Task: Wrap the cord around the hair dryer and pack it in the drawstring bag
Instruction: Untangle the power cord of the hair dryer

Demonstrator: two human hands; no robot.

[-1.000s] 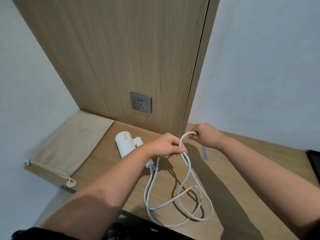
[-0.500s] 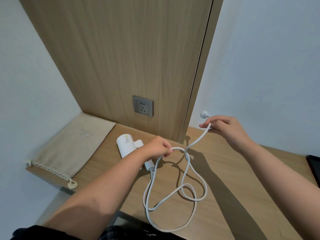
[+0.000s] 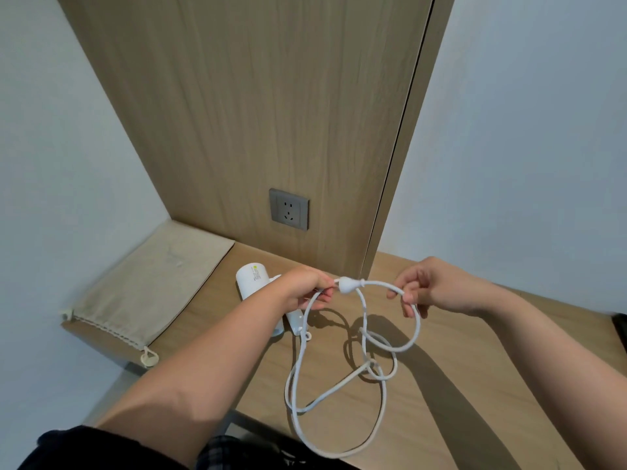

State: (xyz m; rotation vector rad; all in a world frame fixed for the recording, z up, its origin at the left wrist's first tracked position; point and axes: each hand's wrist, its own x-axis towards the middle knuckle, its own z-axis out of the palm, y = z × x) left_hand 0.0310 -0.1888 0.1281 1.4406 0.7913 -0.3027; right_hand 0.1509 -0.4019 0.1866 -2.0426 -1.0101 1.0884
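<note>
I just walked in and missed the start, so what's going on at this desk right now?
A person is gathering a white hair dryer's cord. The left hand pinches the plug; the right hand holds a loop of cord. The rest lies in loose loops on the wooden desk. The hair dryer lies unwrapped beside the flat, empty-looking drawstring bag.

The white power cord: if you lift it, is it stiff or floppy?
Probably floppy: the white power cord sags in loose loops between both hands onto the wooden desk. Likely a bit springy, since the loops stay rounded. Its white plug end may swing.
</note>
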